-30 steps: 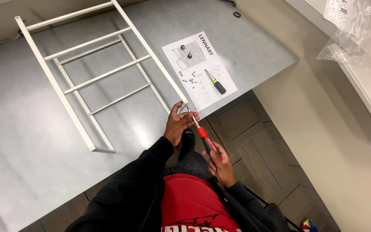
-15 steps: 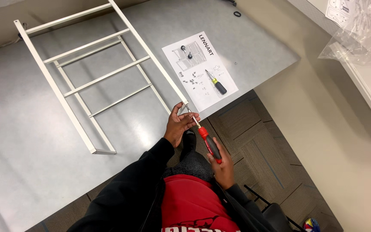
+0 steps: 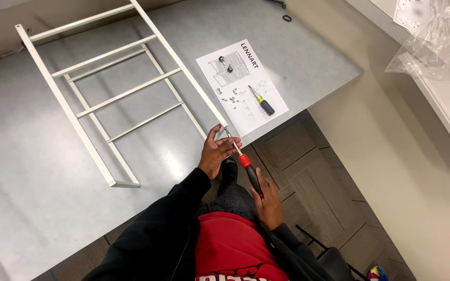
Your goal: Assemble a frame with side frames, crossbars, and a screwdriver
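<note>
Right hand closest to body, wrapped around handle of red and black screwdriver. Screwdriver tip points up at corner of white metal frame. Left hand just above right hand, fingers pinched narrow on screwdriver shaft, right at frame corner. Frame lies flat on grey table, stretching up and away, left of both hands. Paper sheet with pictures past left hand, little to right, second small screwdriver lying on it. Clear plastic bag far off on right.
</note>
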